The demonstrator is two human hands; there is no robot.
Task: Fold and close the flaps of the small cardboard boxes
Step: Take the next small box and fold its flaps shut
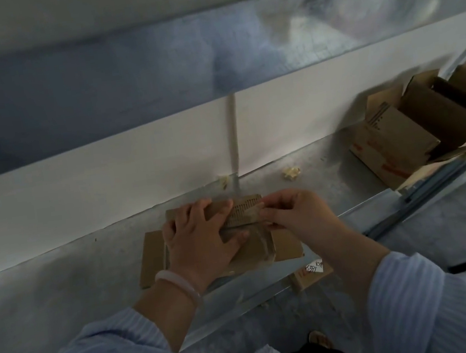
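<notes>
We count two hands at work on one small cardboard box (253, 247), which lies on the grey metal shelf (64, 302) close to its near edge, in front of the white back wall. The left hand (201, 239) lies spread flat on top of the box, fingers straight and pressing down, gripping nothing. The right hand (295, 212) has its fingers curled and pinches the right end of the top flap (245, 210), the one with printed lines on it. Two side flaps lie out flat on the shelf, one to the left (150, 258) and one to the right (288, 243). The left wrist carries one pale bracelet (178, 284).

Two crumpled scraps rest by the wall behind the box, one (225, 180) beside the wall's seam and one (291, 173) further right. Far right on the shelf we make out at least two open cartons (394, 149), though blur hides the exact number. One labelled box (311, 275) sits below the shelf edge.
</notes>
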